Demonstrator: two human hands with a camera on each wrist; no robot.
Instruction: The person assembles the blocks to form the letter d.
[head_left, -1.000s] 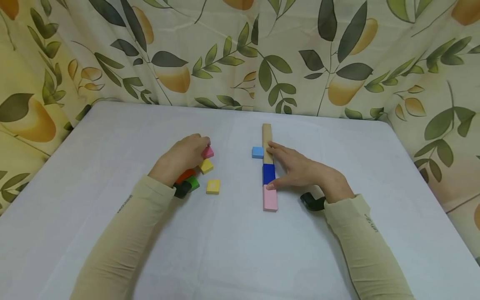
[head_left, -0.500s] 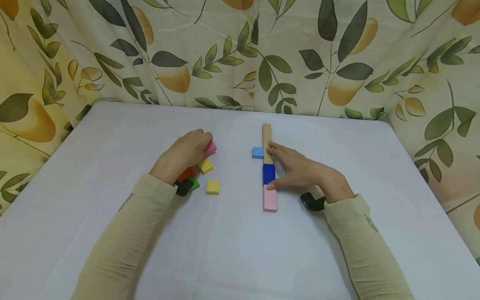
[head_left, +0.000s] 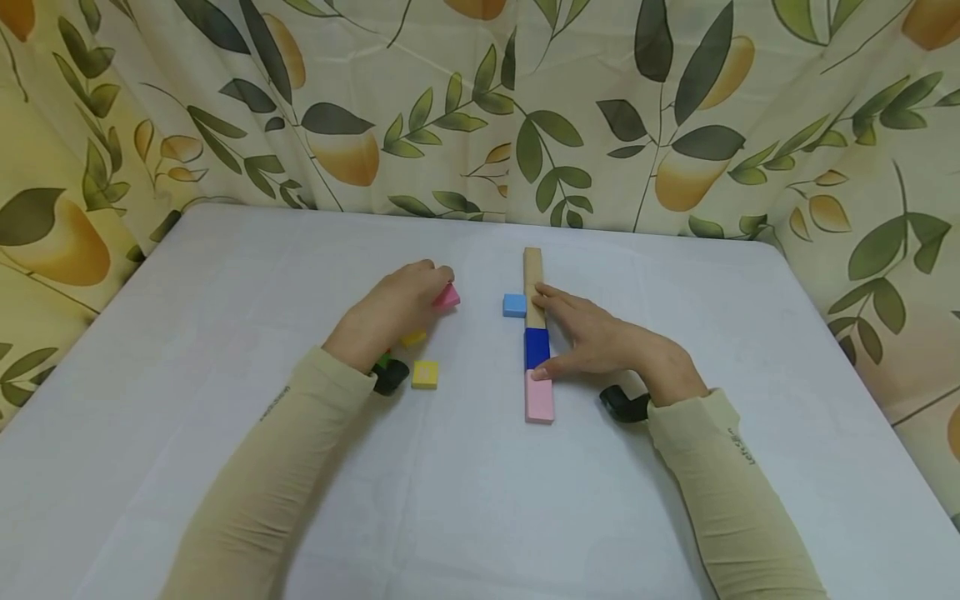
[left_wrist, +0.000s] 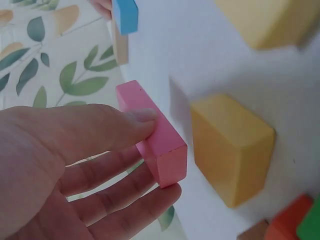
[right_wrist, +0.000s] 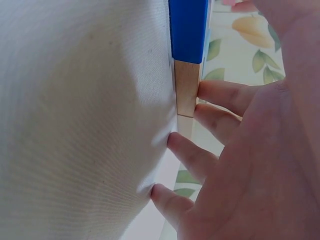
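Between the thumb and fingers of my left hand (head_left: 392, 312) is a bright pink block (left_wrist: 159, 132), held a little above the white tabletop. My right hand (head_left: 603, 340) rests against a straight row of blocks with its fingers spread. Its fingertips touch a plain wood block (head_left: 533, 267) and its thumb lies on a pale pink block (head_left: 539, 404). A dark blue block (head_left: 537, 348) sits between those two. Beside the wood part, on the left, lies a light blue block (head_left: 514, 305). In the right wrist view, a seam divides the wood part.
One yellow block (head_left: 425, 374) lies near my left wrist, and another yellow block (left_wrist: 232, 145) is close under that hand. A red block (left_wrist: 289, 222), a green block (left_wrist: 311, 220) and a brown block (left_wrist: 253, 231) sit nearby. A patterned curtain (head_left: 450, 100) hangs behind the table.
My left hand has lifted the bright pink block and carried it right, toward the row, now covering more of the loose blocks. The right hand has stayed in place.
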